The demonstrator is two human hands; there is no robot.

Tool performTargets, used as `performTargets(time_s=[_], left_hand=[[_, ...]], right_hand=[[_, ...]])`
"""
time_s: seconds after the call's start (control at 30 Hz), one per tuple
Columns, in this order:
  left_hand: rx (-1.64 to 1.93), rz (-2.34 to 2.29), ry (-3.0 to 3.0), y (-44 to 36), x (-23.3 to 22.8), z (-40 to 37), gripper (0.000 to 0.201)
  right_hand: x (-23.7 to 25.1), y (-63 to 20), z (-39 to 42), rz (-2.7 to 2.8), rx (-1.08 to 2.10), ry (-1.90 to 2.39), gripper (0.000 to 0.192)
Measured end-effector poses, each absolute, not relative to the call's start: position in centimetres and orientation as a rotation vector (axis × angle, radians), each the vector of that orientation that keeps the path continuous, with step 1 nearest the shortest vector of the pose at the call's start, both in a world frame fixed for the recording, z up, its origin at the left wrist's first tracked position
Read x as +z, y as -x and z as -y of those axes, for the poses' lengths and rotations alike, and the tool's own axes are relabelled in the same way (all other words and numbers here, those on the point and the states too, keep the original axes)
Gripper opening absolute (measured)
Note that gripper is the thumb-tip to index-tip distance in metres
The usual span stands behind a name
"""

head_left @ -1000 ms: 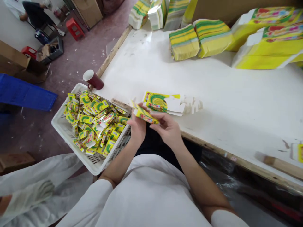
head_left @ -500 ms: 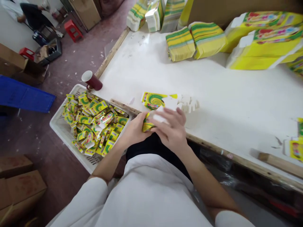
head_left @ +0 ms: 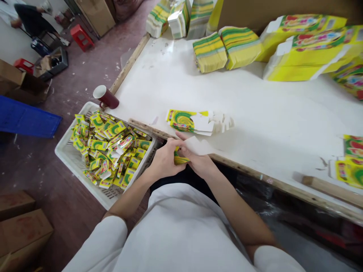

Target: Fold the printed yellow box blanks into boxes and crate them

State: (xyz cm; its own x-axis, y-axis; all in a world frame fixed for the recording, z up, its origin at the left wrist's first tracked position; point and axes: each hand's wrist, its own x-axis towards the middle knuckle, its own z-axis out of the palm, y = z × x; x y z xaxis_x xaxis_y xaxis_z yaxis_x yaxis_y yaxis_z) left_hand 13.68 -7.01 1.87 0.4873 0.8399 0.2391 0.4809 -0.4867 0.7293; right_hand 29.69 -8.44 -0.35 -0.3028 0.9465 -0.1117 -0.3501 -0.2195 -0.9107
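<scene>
Both hands meet at the table's front edge around a small yellow-green carton (head_left: 180, 159) with white flaps sticking out to the right. My left hand (head_left: 167, 158) is closed on the carton's left side. My right hand (head_left: 198, 160) grips its right side, fingers partly hidden behind the flaps. Just beyond them on the table lie more cartons (head_left: 181, 120), flat or nearly so, with white flaps pointing right. Left of my left hand, a white plastic basket (head_left: 68, 151) holds many small folded yellow cartons (head_left: 113, 132).
A maroon mug (head_left: 107, 99) stands at the table's left corner, by the basket. Stacks of flat cartons (head_left: 211, 53) line the back of the white table (head_left: 255, 113). A wooden strip (head_left: 331, 190) lies at right. Red stools (head_left: 82, 37), cardboard boxes (head_left: 25, 230) and a seated person (head_left: 34, 19) are left.
My right hand has moved down from over the carton to its right side, exposing the white flaps. The view has shifted slightly. My left hand keeps its hold.
</scene>
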Motion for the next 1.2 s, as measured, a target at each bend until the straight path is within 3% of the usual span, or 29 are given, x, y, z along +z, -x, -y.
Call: performTargets(time_s=[0.1,0.23,0.33,0.4,0.53,0.67,0.93,1.07,1.2], left_hand=[[0.670,-1.106,-2.061,-13.3,2.1,6.3,0.053],[0.756,-1.036,-2.202,-13.6,0.7,5.8,0.039],[1.012,-1.253,-2.075,-14.0,0.0,6.0,0.079],[1.093,-1.469,-1.796,-14.1,0.1,6.2,0.089],[1.131,-1.348,-1.145,-13.7,1.2,6.1,0.055],[1.225,-1.267,-0.938,-13.1,1.9,5.7,0.056],[1.253,-1.247,-0.867,-13.5,2.5,5.5,0.050],[1.157,-1.248,-0.900,-13.8,2.5,5.8,0.049],[1.134,-1.471,-1.124,-9.5,3.0,5.2,0.041]], right_hand=[[-0.7,-29.7,9.1,1.343,1.471,0.901,0.086],[-0.3,-29.8,9.0,1.660,0.983,1.032,0.059],[-0.1,-30.4,8.2,1.522,0.829,1.126,0.050],[-0.3,-30.8,7.7,1.325,0.782,1.211,0.045],[-0.9,-30.9,7.4,1.402,0.685,1.181,0.049],[-0.7,-31.5,7.4,1.681,0.671,1.182,0.030],[0.3,-33.4,7.0,1.781,0.692,1.078,0.016],[-0.5,-31.7,7.1,1.461,0.872,1.103,0.043],[-1.1,-31.0,5.8,1.577,0.992,1.122,0.079]])
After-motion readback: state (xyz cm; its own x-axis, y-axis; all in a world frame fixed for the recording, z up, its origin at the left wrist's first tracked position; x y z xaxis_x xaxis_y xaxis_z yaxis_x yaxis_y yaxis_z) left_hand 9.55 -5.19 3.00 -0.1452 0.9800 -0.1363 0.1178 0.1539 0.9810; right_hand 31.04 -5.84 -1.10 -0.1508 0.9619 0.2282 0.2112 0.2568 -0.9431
